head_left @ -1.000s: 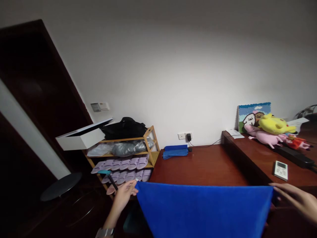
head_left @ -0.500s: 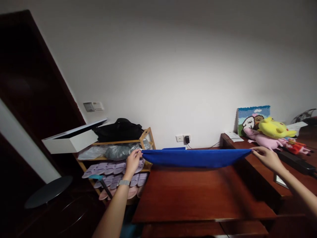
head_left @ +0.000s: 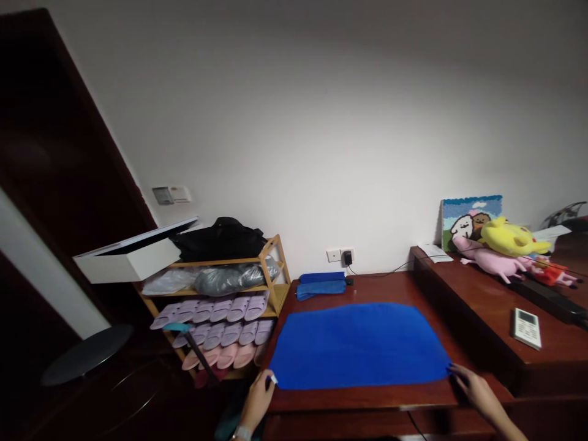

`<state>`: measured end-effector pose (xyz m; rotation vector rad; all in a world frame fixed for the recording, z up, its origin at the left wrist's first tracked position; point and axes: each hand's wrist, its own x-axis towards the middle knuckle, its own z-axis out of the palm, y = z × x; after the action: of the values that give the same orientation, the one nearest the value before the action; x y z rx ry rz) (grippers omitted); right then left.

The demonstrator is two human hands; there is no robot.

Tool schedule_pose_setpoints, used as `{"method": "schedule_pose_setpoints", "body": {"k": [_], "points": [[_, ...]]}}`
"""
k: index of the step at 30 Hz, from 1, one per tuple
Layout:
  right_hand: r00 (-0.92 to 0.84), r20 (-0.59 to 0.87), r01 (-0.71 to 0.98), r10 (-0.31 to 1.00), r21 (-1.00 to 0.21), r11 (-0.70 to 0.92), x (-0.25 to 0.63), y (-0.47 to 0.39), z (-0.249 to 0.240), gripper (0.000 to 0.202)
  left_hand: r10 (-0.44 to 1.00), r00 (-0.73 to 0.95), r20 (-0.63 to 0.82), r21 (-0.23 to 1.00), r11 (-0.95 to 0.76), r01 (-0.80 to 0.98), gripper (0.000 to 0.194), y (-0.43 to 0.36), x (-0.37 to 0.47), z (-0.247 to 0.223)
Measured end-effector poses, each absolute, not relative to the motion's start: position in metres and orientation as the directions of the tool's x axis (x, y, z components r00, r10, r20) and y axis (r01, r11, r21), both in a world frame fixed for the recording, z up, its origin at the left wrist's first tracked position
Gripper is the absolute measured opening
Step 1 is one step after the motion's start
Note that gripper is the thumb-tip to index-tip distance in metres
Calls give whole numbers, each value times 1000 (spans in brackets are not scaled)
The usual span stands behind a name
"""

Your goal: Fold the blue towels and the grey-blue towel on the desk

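Note:
A blue cloth [head_left: 358, 349] lies spread out over the dark red wooden table [head_left: 331, 398], its far edge slightly curved. My left hand [head_left: 258, 395] pinches its near left corner, where a small white tag shows at the fingertips. At the near right corner, my right hand [head_left: 475, 389] has thumb and fingers closed on the cloth's edge. Behind it, near the wall, two folded blue cloths [head_left: 321, 289] lie one in front of the other.
Left of the table stands a wooden rack [head_left: 275, 294] with several slippers [head_left: 220, 308], plastic-wrapped bundles and a black bag [head_left: 220, 239]. To the right, a raised desk [head_left: 487, 306] bears plush toys [head_left: 512, 239], a picture [head_left: 473, 220] and a white calculator-like device [head_left: 526, 327].
Both hands have come down and toward me with the blue cloth. Previously stretched in the air, it now lies flat on the table, and the folded cloths behind show more fully.

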<state>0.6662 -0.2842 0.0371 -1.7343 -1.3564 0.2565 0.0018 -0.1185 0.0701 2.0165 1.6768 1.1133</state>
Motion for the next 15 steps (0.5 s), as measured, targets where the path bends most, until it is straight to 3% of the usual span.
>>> {"method": "schedule_pose_setpoints", "body": {"k": [5,15], "points": [[344,375,691,861,-721,38,666,-303,11,34,917,88,389,512,-295,807,37,-132,-10,43],[238,291,764,927,-645,7,682,-333,4,35,904,215,370,312,-339,887,33,-159,-23,36]]}}
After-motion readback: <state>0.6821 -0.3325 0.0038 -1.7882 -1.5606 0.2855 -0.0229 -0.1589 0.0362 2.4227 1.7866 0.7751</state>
